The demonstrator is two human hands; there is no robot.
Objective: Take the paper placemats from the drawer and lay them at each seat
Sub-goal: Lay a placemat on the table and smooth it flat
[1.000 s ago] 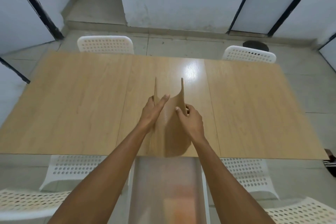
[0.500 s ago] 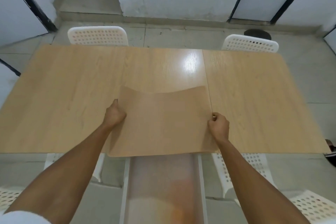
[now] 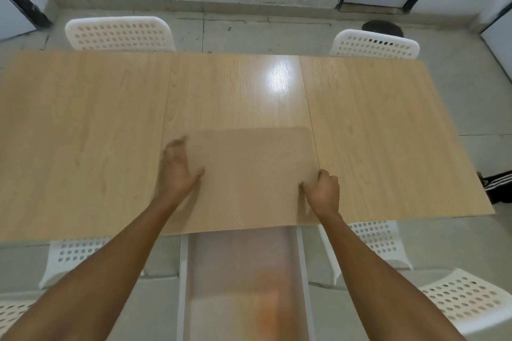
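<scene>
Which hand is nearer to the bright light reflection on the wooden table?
Left. The left hand lies below-left of the bright light reflection; the right hand sits lower, at the flat brown paper placemat's right edge.

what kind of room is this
Probably a plain dining or break room: a long wooden table with white perforated plastic chairs on both sides, a paper placemat being laid on it, and a bare tiled floor.

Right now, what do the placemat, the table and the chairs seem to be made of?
Placemat: seemingly thin paper or card, matte tan, no sheen. Table: wood or wood-look laminate, glossy, with grain lines and a light glare. Chairs: probably white moulded plastic, perforated.
</scene>
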